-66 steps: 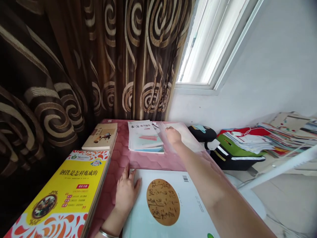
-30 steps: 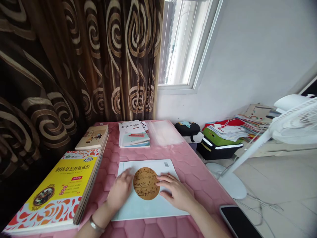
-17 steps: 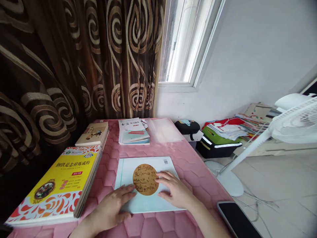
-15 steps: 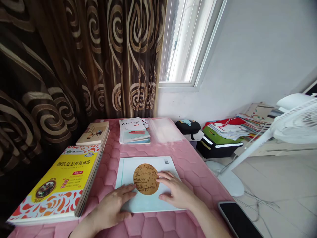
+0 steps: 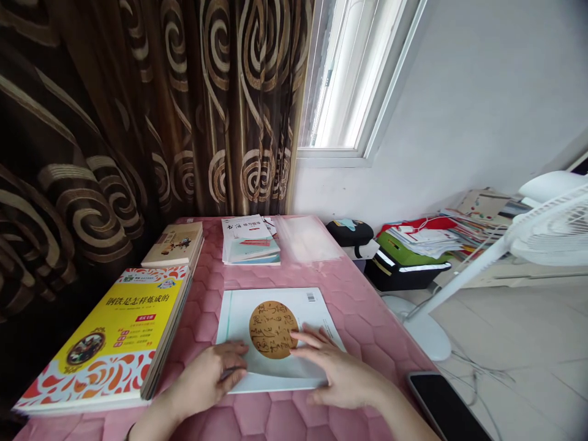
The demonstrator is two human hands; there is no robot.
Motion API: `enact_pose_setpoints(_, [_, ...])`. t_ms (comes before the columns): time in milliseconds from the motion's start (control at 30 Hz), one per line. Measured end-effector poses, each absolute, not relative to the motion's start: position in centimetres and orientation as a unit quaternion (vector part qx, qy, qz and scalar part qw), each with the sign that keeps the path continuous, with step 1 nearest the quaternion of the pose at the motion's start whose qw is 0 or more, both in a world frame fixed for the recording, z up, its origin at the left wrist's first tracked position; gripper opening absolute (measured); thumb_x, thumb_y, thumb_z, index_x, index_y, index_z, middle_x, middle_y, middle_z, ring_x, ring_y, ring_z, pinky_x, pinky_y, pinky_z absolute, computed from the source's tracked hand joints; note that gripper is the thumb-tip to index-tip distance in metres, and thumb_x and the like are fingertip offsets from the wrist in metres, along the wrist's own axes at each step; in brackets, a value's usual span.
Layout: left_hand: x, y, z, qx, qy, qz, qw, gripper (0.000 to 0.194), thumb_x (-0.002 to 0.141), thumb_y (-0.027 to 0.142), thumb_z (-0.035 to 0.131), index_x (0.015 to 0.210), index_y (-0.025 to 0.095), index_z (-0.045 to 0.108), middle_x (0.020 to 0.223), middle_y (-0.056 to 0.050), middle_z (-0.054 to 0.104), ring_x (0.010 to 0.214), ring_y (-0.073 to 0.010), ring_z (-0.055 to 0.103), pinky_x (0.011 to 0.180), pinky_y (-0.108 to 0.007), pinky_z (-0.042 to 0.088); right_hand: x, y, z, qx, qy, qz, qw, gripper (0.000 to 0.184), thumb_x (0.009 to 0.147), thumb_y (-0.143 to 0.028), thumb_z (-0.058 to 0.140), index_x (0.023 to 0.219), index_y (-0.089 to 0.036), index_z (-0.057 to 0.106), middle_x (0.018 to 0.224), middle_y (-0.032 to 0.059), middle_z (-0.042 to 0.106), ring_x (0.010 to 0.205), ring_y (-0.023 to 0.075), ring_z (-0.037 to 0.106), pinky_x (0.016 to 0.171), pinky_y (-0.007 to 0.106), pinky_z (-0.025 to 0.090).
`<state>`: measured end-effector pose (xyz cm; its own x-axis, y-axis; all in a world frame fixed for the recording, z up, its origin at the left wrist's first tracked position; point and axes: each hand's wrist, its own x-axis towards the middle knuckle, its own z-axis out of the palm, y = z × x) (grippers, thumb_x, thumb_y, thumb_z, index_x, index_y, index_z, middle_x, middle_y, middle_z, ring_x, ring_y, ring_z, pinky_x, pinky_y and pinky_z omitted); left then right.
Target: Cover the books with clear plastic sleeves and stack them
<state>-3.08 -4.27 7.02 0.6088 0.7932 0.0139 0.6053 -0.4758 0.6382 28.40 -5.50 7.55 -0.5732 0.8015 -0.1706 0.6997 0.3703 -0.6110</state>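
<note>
A pale blue-white book (image 5: 275, 303) with a brown circle of handwritten characters lies flat on the pink quilted surface in front of me. At its near left corner, my left hand (image 5: 209, 376) has thumb and fingers closed on the cover's edge. That cover bows up slightly along the near side. My right hand (image 5: 342, 373) is open, its fingers spread over the book's right part and its thumb by the near edge.
To the left stand piled books topped by a yellow one (image 5: 133, 312) and a tan one (image 5: 172, 244). White and teal booklets (image 5: 250, 242) and clear plastic sheets (image 5: 310, 239) lie behind. A phone (image 5: 448, 404) is at the right edge, near a white fan (image 5: 422, 337).
My left fingers have drawn back to the book's near left edge and bent its cover up slightly. My right hand has slid a little toward me.
</note>
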Motion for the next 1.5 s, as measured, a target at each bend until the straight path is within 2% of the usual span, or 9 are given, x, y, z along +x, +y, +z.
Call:
enact_pose_setpoints(100, [-2.7, -3.7, 7.4, 0.819, 0.459, 0.191, 0.286, 0.035, 0.091, 0.044, 0.05, 0.077, 0.022, 0.073, 0.081, -0.005, 0.075, 0.078, -0.0182, 0.069, 0.073, -0.024, 0.05, 28.3, -5.3, 8.3, -0.467, -0.823, 0.311, 0.093, 0.044, 0.079, -0.028, 0.066, 0.124, -0.031, 0.064, 0.146, 0.0033, 0.049, 0.139, 0.0283, 0.036, 0.113, 0.046, 0.026])
enact_pose_setpoints(200, [-2.5, -2.1, 7.8, 0.757, 0.526, 0.273, 0.276, 0.037, 0.085, 0.049, 0.057, 0.063, 0.02, 0.067, 0.061, -0.001, 0.066, 0.059, -0.0152, 0.06, 0.058, -0.023, 0.042, 28.2, -4.1, 9.9, -0.534, -0.799, 0.264, 0.081, 0.022, 0.089, -0.031, 0.055, 0.093, -0.024, 0.075, 0.1, 0.004, 0.074, 0.096, 0.0216, 0.065, 0.08, 0.029, 0.045])
enact_pose_setpoints(333, [-2.3, 0.8, 7.9, 0.622, 0.555, 0.439, 0.335, 0.037, 0.069, 0.055, 0.07, 0.074, 0.019, 0.066, 0.066, -0.001, 0.066, 0.062, -0.0159, 0.058, 0.058, -0.024, 0.042, 28.0, -1.9, 12.2, -0.63, -0.759, 0.122, 0.113, 0.03, 0.091, -0.037, 0.054, 0.069, -0.022, 0.068, 0.067, -0.0003, 0.069, 0.063, 0.0149, 0.061, 0.053, 0.023, 0.029])
enact_pose_setpoints(500, [-2.4, 2.5, 6.5, 0.509, 0.49, 0.505, 0.495, 0.053, 0.057, 0.053, 0.08, 0.091, 0.016, 0.064, 0.087, -0.008, 0.072, 0.08, -0.0217, 0.065, 0.071, -0.03, 0.049, 28.1, 0.3, 11.7, -0.666, -0.726, 0.031, 0.17, 0.02, 0.091, -0.038, 0.059, 0.081, -0.025, 0.069, 0.076, 0.0013, 0.073, 0.071, 0.018, 0.065, 0.056, 0.024, 0.033])
enact_pose_setpoints(667, [-2.2, 2.6, 5.1, 0.528, 0.557, 0.487, 0.416, 0.044, 0.061, 0.061, 0.071, 0.064, 0.018, 0.06, 0.06, 0.0, 0.062, 0.058, -0.0156, 0.054, 0.056, -0.026, 0.04, 26.5, 1.3, 10.2, -0.615, -0.721, -0.137, 0.288, 0.013, 0.09, -0.027, 0.06, 0.097, -0.022, 0.07, 0.103, 0.0077, 0.072, 0.099, 0.025, 0.062, 0.086, 0.037, 0.041])
enact_pose_setpoints(800, [-1.5, 3.3, 5.0, 0.532, 0.598, 0.481, 0.358, 0.041, 0.063, 0.06, 0.067, 0.067, 0.019, 0.061, 0.062, 0.0, 0.065, 0.06, -0.0174, 0.057, 0.056, -0.026, 0.04, 22.0, 1.1, 10.3, -0.541, -0.746, -0.164, 0.353, 0.026, 0.096, -0.026, 0.048, 0.112, -0.022, 0.067, 0.126, 0.0094, 0.063, 0.117, 0.0263, 0.053, 0.102, 0.046, 0.036])
enact_pose_setpoints(1033, [-1.3, 3.7, 4.7, 0.557, 0.638, 0.447, 0.291, 0.031, 0.069, 0.051, 0.061, 0.075, 0.021, 0.061, 0.066, -0.002, 0.068, 0.062, -0.0202, 0.062, 0.058, -0.027, 0.043, 16.1, 0.3, 5.2, -0.46, -0.85, -0.092, 0.24, 0.048, 0.093, -0.037, 0.055, 0.139, -0.029, 0.048, 0.155, 0.0058, 0.035, 0.143, 0.0295, 0.027, 0.113, 0.058, 0.024])
enact_pose_setpoints(1333, [-1.5, 5.3, 4.2, 0.537, 0.656, 0.451, 0.278, 0.023, 0.073, 0.042, 0.062, 0.078, 0.02, 0.059, 0.072, -0.004, 0.066, 0.073, -0.024, 0.065, 0.067, -0.033, 0.047, 16.7, 0.8, 2.7, -0.502, -0.836, -0.07, 0.21, 0.051, 0.093, -0.031, 0.054, 0.143, -0.026, 0.043, 0.152, 0.0081, 0.04, 0.138, 0.0315, 0.037, 0.111, 0.059, 0.026])
enact_pose_setpoints(1500, [-2.2, 9.9, 4.5, 0.453, 0.665, 0.522, 0.283, 0.021, 0.08, 0.031, 0.062, 0.093, 0.016, 0.059, 0.1, -0.015, 0.066, 0.106, -0.0298, 0.061, 0.088, -0.04, 0.047, 16.3, 0.5, 3.0, -0.516, -0.817, -0.102, 0.236, 0.048, 0.095, -0.032, 0.051, 0.142, -0.026, 0.045, 0.149, 0.0097, 0.045, 0.136, 0.0322, 0.04, 0.11, 0.058, 0.026])
